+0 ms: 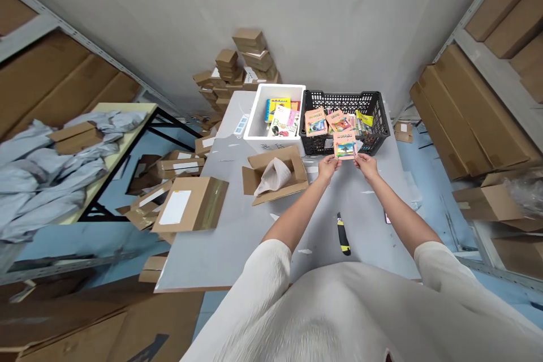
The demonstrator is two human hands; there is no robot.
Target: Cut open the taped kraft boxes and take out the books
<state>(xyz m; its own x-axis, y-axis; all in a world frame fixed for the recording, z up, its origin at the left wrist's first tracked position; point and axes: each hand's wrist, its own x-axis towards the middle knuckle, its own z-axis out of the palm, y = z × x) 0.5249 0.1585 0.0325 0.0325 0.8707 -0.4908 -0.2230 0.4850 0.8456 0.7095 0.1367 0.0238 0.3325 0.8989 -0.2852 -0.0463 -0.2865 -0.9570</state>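
Between my two hands is a small flat pink packet (345, 146) with a colourful picture on its front. My left hand (329, 167) pinches its lower left corner, and my right hand (366, 165) pinches the lower right one. The packet is in front of a black plastic crate (373, 103), overlapping its near wall. Inside the crate lie similar pink packets (316, 123) and a yellow packet (365, 119). Left of the crate stands a white foam box (250, 119) with books (285, 121) in it. An open cardboard box (299, 172) holding whitish foam wrap (274, 175) sits nearer me.
A utility knife (343, 235) lies on the grey table (254, 254) between my forearms. A closed carton (190, 203) rests at the table's left edge. Small boxes (250, 56) are stacked by the wall. A side table at left carries grey bags (51, 164); shelves with cartons flank both sides.
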